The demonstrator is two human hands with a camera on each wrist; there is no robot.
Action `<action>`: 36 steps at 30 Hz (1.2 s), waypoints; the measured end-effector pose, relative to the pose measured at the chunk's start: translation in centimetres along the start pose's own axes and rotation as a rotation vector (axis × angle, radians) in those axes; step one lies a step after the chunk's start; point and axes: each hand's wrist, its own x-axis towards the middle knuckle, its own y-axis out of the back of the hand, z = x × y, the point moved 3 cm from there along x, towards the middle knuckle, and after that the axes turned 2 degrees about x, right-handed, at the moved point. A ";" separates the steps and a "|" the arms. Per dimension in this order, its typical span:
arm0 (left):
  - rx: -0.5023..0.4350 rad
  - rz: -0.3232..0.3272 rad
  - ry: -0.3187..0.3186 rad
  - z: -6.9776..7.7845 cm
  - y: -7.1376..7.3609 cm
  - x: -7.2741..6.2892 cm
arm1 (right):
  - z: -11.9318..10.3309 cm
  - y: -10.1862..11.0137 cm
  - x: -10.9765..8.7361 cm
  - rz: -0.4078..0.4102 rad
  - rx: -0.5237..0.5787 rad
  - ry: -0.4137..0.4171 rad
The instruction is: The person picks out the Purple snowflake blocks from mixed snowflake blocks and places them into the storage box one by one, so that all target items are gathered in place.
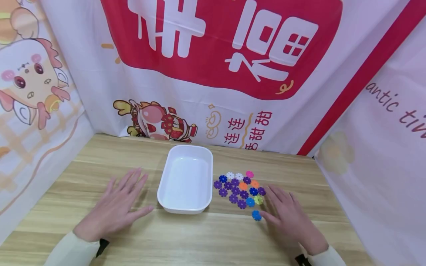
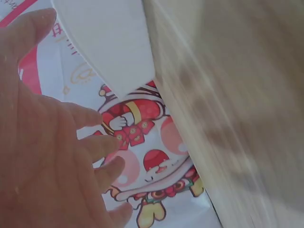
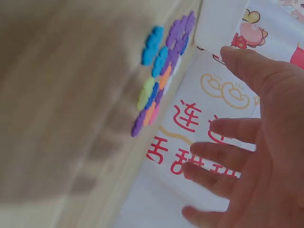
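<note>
A white rectangular tub (image 1: pixel 185 177) stands on the wooden table between the hands, with nothing inside it. To its right lies a loose group of small notched flower-shaped discs (image 1: pixel 235 190), mostly purple, with some blue, orange, white, pink and yellow-green ones. One light blue disc (image 1: pixel 256 215) lies apart, nearer the person. My left hand (image 1: pixel 118 207) hovers left of the tub, fingers spread, holding nothing. My right hand (image 1: pixel 289 214) is just right of the discs, fingers extended; its thumb tip overlaps the edge of the lone blue disc in the head view. In the right wrist view the discs (image 3: pixel 164 71) lie beyond the fingers.
A white cloth (image 1: pixel 206 85) with red and cartoon prints hangs along the table's back edge. Printed cloths also flank the left (image 1: pixel 40 122) and right (image 1: pixel 376 162) sides. Bare wooden table (image 1: pixel 213 240) shows in front of the tub.
</note>
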 end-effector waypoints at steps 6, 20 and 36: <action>-0.125 -0.062 -0.024 0.9 -0.1 1.5 | 0.5 1.2 2.6 0.034 0.056 0.148; -0.143 -0.052 -0.064 3.2 -1.1 3.7 | 1.6 0.2 10.3 -0.161 0.135 0.214; -0.107 -0.064 -0.054 4.1 -1.8 3.8 | 1.9 -1.6 14.1 -0.284 0.051 0.299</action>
